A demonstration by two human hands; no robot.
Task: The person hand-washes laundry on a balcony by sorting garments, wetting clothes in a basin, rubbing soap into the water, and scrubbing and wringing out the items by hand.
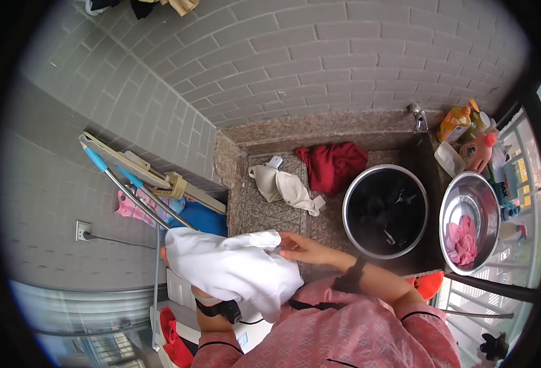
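A white garment (233,264) hangs bunched in front of me, spread between both arms. My right hand (301,249) pinches its right edge, thumb and fingers closed on the fabric. Only a sliver of my left hand (164,256) shows at the garment's far left edge, holding it up; cloth hides most of its fingers and covers the forearm. Beyond the garment, a cream bra (285,187) and a dark red cloth (335,167) lie on the stone sink (236,199). A metal basin (346,214) of dark water with black cloth in it stands to their right.
A second metal basin (445,251) holds pink cloth (463,240). A tap (417,116) sticks out of the wall. Bottles, including an orange one (454,124) and a pink one (479,152), crowd the right ledge. Blue-and-silver poles (123,190) lean at left, near a red cloth (173,340).
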